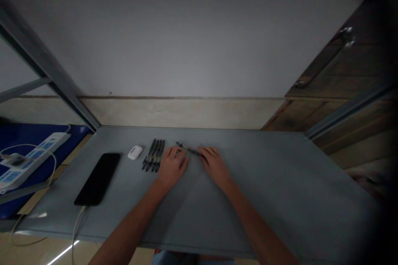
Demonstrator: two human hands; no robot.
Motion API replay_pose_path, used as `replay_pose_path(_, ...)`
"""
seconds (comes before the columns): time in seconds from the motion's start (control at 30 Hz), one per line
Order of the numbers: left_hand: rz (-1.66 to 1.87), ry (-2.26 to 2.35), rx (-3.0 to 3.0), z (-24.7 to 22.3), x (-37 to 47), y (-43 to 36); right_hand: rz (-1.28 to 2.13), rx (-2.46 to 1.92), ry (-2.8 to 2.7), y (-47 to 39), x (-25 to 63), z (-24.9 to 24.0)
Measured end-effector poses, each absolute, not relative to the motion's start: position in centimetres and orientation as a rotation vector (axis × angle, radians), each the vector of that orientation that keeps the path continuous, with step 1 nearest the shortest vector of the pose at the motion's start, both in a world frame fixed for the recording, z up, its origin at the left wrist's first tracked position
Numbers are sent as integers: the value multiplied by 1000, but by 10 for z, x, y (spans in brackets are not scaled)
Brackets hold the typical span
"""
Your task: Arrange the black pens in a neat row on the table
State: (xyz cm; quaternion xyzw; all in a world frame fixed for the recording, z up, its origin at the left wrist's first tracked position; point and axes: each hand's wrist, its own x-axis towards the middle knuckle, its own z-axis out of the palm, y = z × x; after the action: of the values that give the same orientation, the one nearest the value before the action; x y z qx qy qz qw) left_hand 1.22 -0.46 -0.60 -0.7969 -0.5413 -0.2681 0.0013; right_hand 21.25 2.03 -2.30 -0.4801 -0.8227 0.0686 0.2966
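My right hand (214, 165) rests low over the table, its fingers closed on the right end of a dark pen (187, 148). That pen lies slanted, its free end pointing left toward my other hand. My left hand (171, 166) is palm down beside a row of several similar dark pens (153, 155), close to the rightmost one. Its fingers are bent and slightly apart; a dark patch shows beneath them, and I cannot tell whether it is shadow or an object. The pens in the row lie side by side, slightly tilted.
A white earbud case (135, 152) lies left of the pens. Farther left is a black phone (98, 179) with a white cable (76, 225) hanging over the front edge. The grey table (280, 190) meets a wall behind. A power strip (34, 161) sits on a blue surface at left.
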Motion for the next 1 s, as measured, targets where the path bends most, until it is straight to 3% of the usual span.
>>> replay_pose_path(0.53,-651,-1748,-2619,-14,10,-1,192,-1285,-2195,15,207,-23)
replay_pose_path(1.0,-688,-1714,-2743,-10,12,-2,210,-1187,-2392,10,204,-20)
